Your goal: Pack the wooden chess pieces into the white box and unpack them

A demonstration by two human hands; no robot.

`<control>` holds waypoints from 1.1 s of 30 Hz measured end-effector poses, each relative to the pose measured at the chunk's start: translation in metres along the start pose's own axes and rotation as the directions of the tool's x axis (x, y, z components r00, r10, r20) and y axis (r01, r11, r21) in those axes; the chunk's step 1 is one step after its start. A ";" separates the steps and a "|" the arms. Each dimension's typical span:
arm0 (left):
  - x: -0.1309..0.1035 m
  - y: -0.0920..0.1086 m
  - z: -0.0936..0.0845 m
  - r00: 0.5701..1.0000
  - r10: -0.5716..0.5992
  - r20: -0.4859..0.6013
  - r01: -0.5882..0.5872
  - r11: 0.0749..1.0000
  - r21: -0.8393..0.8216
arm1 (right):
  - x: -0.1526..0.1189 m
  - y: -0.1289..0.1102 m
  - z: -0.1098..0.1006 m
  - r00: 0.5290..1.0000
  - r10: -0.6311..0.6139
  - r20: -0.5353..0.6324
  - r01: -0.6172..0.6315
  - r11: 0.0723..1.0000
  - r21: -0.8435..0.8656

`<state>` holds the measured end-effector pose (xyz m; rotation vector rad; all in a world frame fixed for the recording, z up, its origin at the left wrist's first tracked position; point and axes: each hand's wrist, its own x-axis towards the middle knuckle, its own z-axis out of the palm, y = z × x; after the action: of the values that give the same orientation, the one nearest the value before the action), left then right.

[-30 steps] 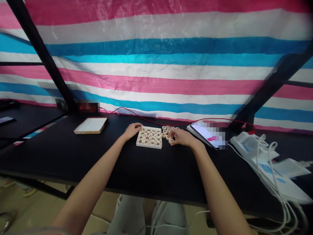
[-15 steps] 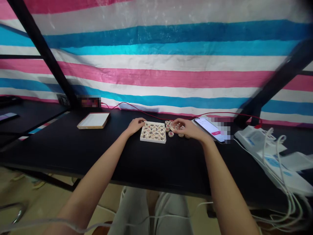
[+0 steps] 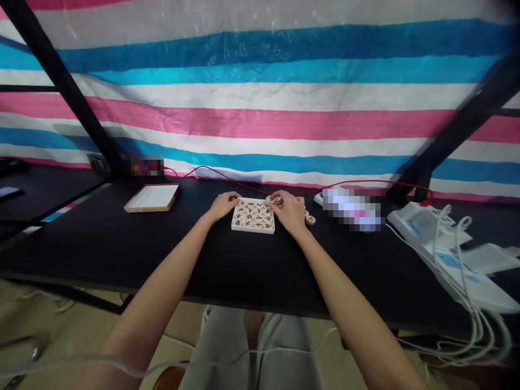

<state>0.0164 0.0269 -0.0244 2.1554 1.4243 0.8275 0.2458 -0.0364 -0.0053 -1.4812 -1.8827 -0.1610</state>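
Observation:
A shallow white box (image 3: 252,231) full of round wooden Chinese chess pieces (image 3: 252,212) with black characters lies on the black table. Its upper left corner is gripped by my left hand (image 3: 223,207), fingers curled at the edge. At the upper right corner, my right hand (image 3: 290,211) pinches a Chinese chess piece (image 3: 268,200) between fingertips and thumb. Loose pieces (image 3: 310,220) with red characters lie beside and behind my right hand, which partly hides them.
A box lid (image 3: 152,198) with a white inside rests at the left. A phone (image 3: 353,208), partly blurred out, lies right of the pieces. White power strips (image 3: 450,260) with tangled cables occupy the right side. A red cable (image 3: 227,181) runs along the striped sheet at the back.
My right hand has moved left from the loose pieces to the box's upper right corner, carrying a piece. My left hand stays at the box. The view has shifted slightly.

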 end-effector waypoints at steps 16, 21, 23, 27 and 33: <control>-0.007 0.004 0.001 1.000 0.020 -0.017 -0.020 0.999 0.031 | -0.003 0.001 0.004 0.997 0.021 0.071 -0.017 0.998 -0.061; -0.009 0.006 0.002 1.000 0.009 -0.021 -0.008 0.999 0.048 | -0.002 0.002 0.004 0.995 0.036 0.098 -0.032 0.999 -0.040; -0.009 0.006 0.002 1.000 0.005 -0.023 -0.004 0.998 0.057 | -0.002 0.002 0.005 0.994 0.035 0.104 -0.030 0.999 -0.044; -0.009 0.005 0.002 1.000 0.005 -0.023 -0.003 0.998 0.070 | -0.002 0.000 0.004 0.993 0.028 0.114 -0.016 0.994 -0.104; -0.008 0.004 0.003 1.000 0.002 -0.016 -0.001 0.996 0.084 | -0.004 -0.006 0.001 0.994 -0.068 0.086 0.082 0.983 -0.162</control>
<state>0.0188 0.0183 -0.0256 2.2163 1.4904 0.8003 0.2407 -0.0412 -0.0065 -1.5466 -2.0322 -0.3041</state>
